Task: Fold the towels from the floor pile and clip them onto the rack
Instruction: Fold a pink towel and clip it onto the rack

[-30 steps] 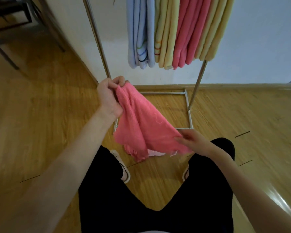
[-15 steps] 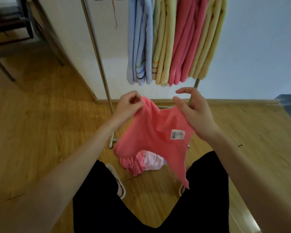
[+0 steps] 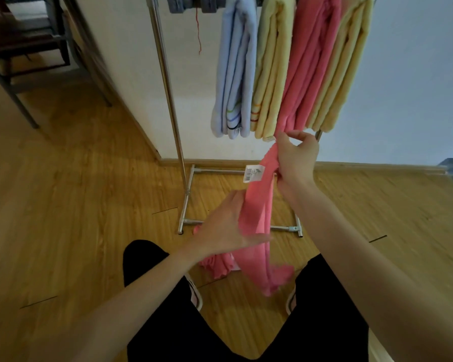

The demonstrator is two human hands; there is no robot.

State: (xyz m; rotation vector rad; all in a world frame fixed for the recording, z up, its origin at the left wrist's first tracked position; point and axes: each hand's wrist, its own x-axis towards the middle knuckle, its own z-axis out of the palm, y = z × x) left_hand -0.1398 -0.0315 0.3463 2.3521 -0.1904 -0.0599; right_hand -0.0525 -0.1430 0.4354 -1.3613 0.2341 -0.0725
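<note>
Right hand point(image 3: 296, 159) — raised in front of the hanging towels, fingers curled, gripping the top end of the pink towel point(image 3: 259, 205); the thumb and forefinger arch above the bunched cloth.

Left hand point(image 3: 229, 228) — lower and nearer the body, fingers extended and lying flat against the left side of the same towel at mid-length; whether the thumb closes round the cloth cannot be told.

Pink towel — gathered into a long narrow hang, running from the right hand down past the left hand, its frayed lower end loose between the knees. A white label point(image 3: 254, 173) sticks out at its upper left edge, just below the right hand.

Floor pile point(image 3: 217, 267) — a small heap of pink cloth on the wooden floor point(image 3: 76, 205), under the left wrist and partly hidden by the held towel.

Rack point(image 3: 168, 87) — metal upright with a tubular base frame on the floor, standing against the wall. Hung from its top, side by side and touching: blue towel point(image 3: 236, 74), yellow towel point(image 3: 270, 74), pink hung towel point(image 3: 309, 64), second yellow towel point(image 3: 343, 74). Grey clips point(image 3: 194, 3) sit on the bar left of the blue towel.
</note>
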